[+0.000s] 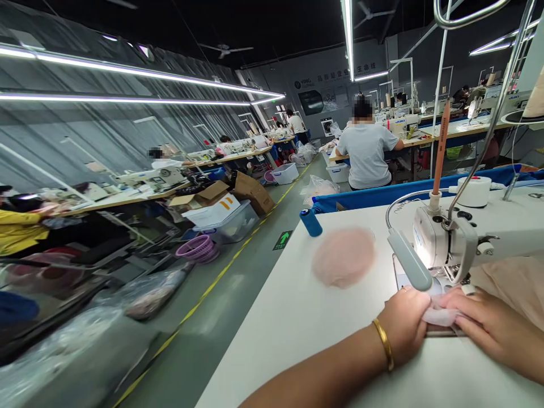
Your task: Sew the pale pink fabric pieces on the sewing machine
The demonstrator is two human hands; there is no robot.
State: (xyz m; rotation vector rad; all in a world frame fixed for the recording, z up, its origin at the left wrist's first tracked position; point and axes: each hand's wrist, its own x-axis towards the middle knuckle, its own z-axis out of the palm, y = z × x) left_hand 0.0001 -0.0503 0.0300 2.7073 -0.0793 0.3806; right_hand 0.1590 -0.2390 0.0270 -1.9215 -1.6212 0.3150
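Cloth [441, 317] (one bunch) in two hands [406, 320] [488, 323]

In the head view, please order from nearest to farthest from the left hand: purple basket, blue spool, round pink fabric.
1. Round pink fabric, on the table, left of the left hand.
2. Blue spool, beyond it.
3. Purple basket, far left, on the floor.

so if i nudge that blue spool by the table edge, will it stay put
Maybe not: the blue spool looks taller than wide, so a push near its top could tip it. Its rounded side suggests it might roll, and the edge of the white table is close.
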